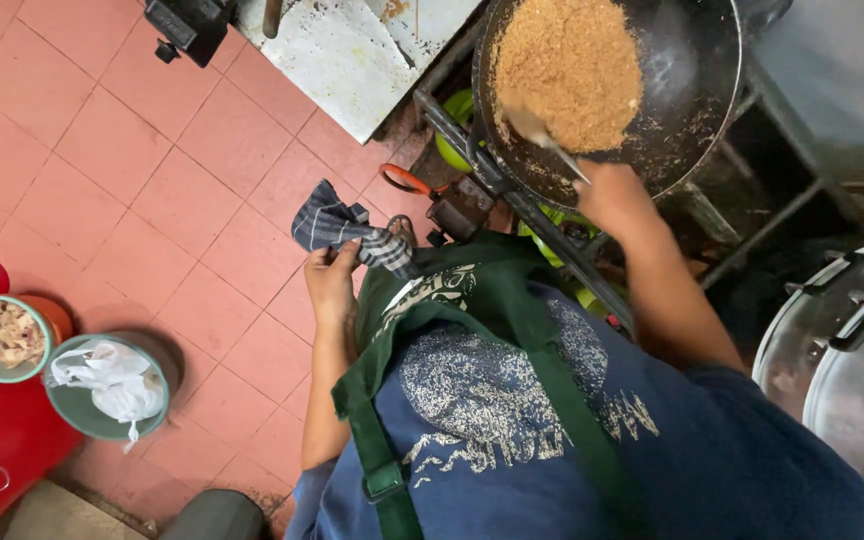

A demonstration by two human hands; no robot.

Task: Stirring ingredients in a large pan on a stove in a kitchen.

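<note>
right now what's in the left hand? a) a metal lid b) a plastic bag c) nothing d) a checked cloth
d: the left hand grips a dark checked cloth beside the apron, while the right hand works a spatula in the wok.

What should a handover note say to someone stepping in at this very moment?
Left hand: holds a checked cloth at the person's side, above the tiled floor.
Right hand: grips a spatula, blade in the brown crumbly food in the wok on the burner stand.
Done: food is piled on the wok's left side, evenly brown.
Left: stirring is in progress; how cooked the food is cannot be told.
</note>
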